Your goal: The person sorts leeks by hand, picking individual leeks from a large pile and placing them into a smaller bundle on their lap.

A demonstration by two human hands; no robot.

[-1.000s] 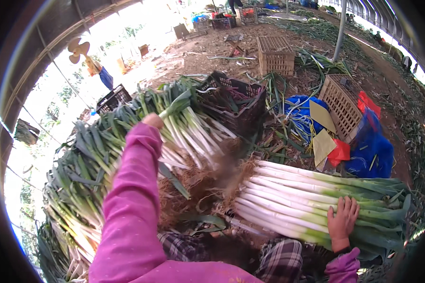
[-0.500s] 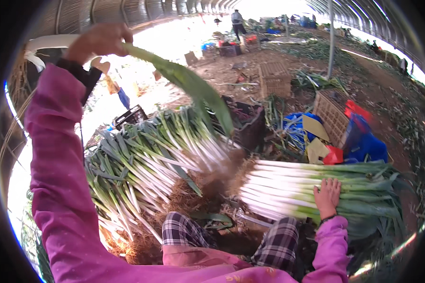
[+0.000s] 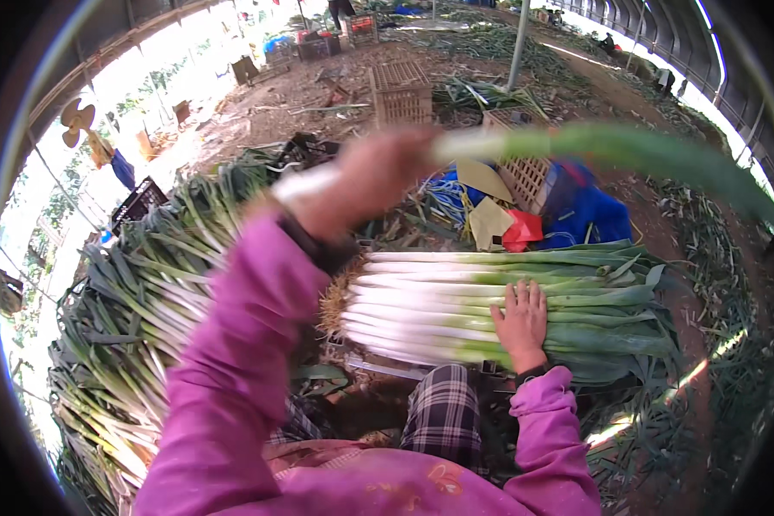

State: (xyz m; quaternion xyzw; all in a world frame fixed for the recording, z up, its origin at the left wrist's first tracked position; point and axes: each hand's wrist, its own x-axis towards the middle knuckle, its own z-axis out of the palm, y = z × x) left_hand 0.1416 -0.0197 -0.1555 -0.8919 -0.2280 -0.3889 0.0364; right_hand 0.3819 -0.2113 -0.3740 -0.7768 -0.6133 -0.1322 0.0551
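Note:
Raised in front of me, my left hand [image 3: 374, 181] is wrapped round the white stem of a leek [image 3: 628, 150]. Its green leaves stretch to the right, smeared by motion, above the neat stack. My right hand [image 3: 522, 322] lies flat with fingers spread on this stack of leeks [image 3: 430, 301], where white stems turn green. The stack's roots point left and its leaves right. To the left spreads a looser pile of leeks [image 3: 146, 310], partly hidden behind my left sleeve.
Beyond the stack lie blue plastic [image 3: 589, 211], a red piece [image 3: 522, 230] and yellowish sheets [image 3: 488, 225]. A brown slatted crate [image 3: 402, 93] stands farther off, left of a metal post [image 3: 519, 43]. One dark crate [image 3: 138, 203] sits behind the loose pile. My plaid-covered knee [image 3: 443, 408] is below the stack.
My left hand has swung from the upper left toward the middle with the leek, whose leaves now reach far right. My right hand stays on the stack. The whole view has turned.

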